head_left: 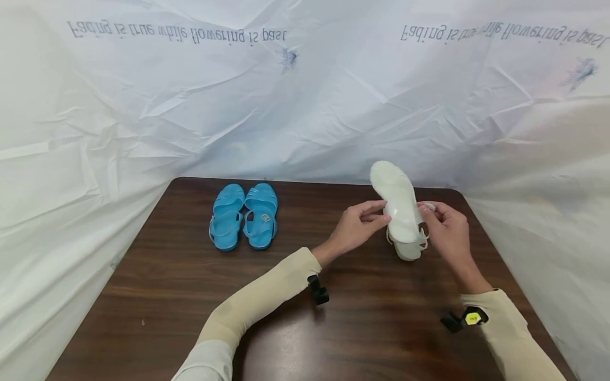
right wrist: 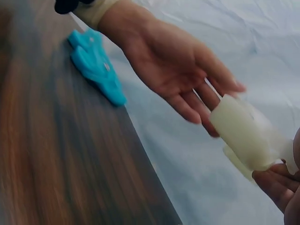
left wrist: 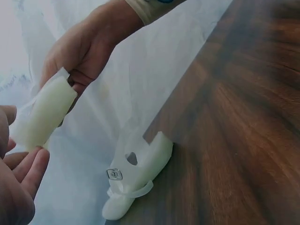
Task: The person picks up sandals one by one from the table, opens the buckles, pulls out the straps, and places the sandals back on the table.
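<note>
A white sandal (head_left: 397,196) is held up over the table, its smooth, sole-like face toward the head camera. My left hand (head_left: 357,227) has its thumb and fingers at the sandal's left edge, pinching it. On the opposite edge, my right hand (head_left: 448,233) grips it between thumb and curled fingers. Beneath it a second white sandal (head_left: 408,251) is mostly hidden in the head view. The left wrist view shows that second sandal with a strap and a small square ornament, resting on the table. In the right wrist view the raised sandal (right wrist: 243,136) sits between both hands.
Two blue sandals (head_left: 226,225) stand side by side at the table's back left. The dark wooden table (head_left: 305,328) has rounded far corners. White printed sheeting (head_left: 310,106) hangs behind it and along both sides.
</note>
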Demonstrator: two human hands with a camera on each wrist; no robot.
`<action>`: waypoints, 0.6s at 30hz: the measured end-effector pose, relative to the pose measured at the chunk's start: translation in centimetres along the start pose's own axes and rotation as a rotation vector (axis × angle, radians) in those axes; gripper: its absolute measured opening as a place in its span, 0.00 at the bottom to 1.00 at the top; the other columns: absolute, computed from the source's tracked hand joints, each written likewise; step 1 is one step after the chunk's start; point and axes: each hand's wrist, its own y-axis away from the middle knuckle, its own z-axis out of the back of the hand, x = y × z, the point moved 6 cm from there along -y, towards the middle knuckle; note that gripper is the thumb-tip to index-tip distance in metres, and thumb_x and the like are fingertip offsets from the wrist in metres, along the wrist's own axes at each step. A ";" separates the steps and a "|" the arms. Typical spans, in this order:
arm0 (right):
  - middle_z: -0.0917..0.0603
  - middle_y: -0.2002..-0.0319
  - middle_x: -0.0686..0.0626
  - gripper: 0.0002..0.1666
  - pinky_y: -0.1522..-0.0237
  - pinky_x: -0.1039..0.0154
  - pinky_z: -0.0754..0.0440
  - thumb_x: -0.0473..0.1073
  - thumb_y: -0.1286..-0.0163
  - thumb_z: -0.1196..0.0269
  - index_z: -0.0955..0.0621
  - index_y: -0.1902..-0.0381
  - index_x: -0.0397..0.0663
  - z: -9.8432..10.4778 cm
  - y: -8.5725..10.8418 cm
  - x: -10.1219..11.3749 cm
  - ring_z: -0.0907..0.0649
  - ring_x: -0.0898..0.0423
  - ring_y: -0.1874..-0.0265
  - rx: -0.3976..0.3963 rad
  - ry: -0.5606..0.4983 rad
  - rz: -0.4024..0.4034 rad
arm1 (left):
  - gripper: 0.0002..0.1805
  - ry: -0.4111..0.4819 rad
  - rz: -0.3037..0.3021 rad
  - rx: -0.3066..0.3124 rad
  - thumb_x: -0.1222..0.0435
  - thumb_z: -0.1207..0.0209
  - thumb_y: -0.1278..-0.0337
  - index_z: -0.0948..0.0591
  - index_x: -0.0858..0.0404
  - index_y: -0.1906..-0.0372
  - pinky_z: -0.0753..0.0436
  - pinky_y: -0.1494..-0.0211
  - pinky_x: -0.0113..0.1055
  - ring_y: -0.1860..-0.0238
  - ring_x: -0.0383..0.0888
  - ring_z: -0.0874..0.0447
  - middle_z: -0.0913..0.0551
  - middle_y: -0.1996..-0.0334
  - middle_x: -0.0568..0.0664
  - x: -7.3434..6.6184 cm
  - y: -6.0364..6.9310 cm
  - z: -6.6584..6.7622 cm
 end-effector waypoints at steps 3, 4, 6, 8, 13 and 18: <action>0.19 0.79 0.57 0.21 0.84 0.69 0.27 0.49 0.21 0.40 0.15 0.47 0.36 0.9 -0.5 -1.4 0.20 0.63 0.83 0.005 -0.005 -0.021 | 0.25 0.006 -0.009 0.034 0.56 0.38 0.29 0.22 0.55 0.31 0.16 0.48 0.31 0.46 0.33 0.15 0.19 0.36 0.50 -0.2 -0.2 -0.5; 0.19 0.78 0.59 0.21 0.82 0.70 0.26 0.49 0.21 0.41 0.16 0.46 0.35 1.2 -0.6 -2.0 0.19 0.65 0.81 0.011 -0.008 -0.028 | 0.24 0.004 -0.013 0.037 0.56 0.38 0.28 0.22 0.56 0.31 0.15 0.48 0.31 0.46 0.33 0.15 0.18 0.37 0.50 -0.2 -0.2 -0.6; 0.18 0.77 0.59 0.22 0.80 0.71 0.24 0.48 0.21 0.41 0.17 0.45 0.34 1.7 -0.9 -3.0 0.17 0.68 0.79 0.020 -0.016 -0.043 | 0.24 -0.005 -0.019 0.039 0.57 0.38 0.28 0.22 0.56 0.32 0.15 0.49 0.31 0.47 0.33 0.15 0.16 0.40 0.50 -0.2 0.0 -0.6; 0.18 0.76 0.60 0.23 0.78 0.72 0.22 0.49 0.20 0.42 0.18 0.44 0.33 2.3 -1.1 -4.2 0.17 0.70 0.78 0.027 -0.026 -0.068 | 0.23 -0.012 -0.023 0.033 0.57 0.37 0.29 0.21 0.55 0.33 0.15 0.49 0.31 0.49 0.34 0.14 0.14 0.44 0.50 -0.1 0.3 -0.5; 0.17 0.74 0.69 0.20 0.76 0.74 0.21 0.48 0.21 0.42 0.19 0.46 0.36 4.3 -1.9 -6.9 0.16 0.71 0.78 0.023 -0.064 -0.133 | 0.21 -0.048 -0.024 0.017 0.57 0.37 0.29 0.19 0.55 0.35 0.15 0.50 0.31 0.51 0.37 0.12 0.12 0.48 0.51 0.7 1.2 0.0; 0.19 0.72 0.72 0.23 0.75 0.73 0.19 0.50 0.20 0.43 0.20 0.43 0.34 5.9 -2.3 -9.6 0.17 0.71 0.76 0.036 -0.020 -0.194 | 0.21 -0.088 -0.018 0.010 0.57 0.36 0.29 0.19 0.54 0.36 0.15 0.50 0.31 0.50 0.40 0.12 0.12 0.46 0.50 1.4 2.6 1.1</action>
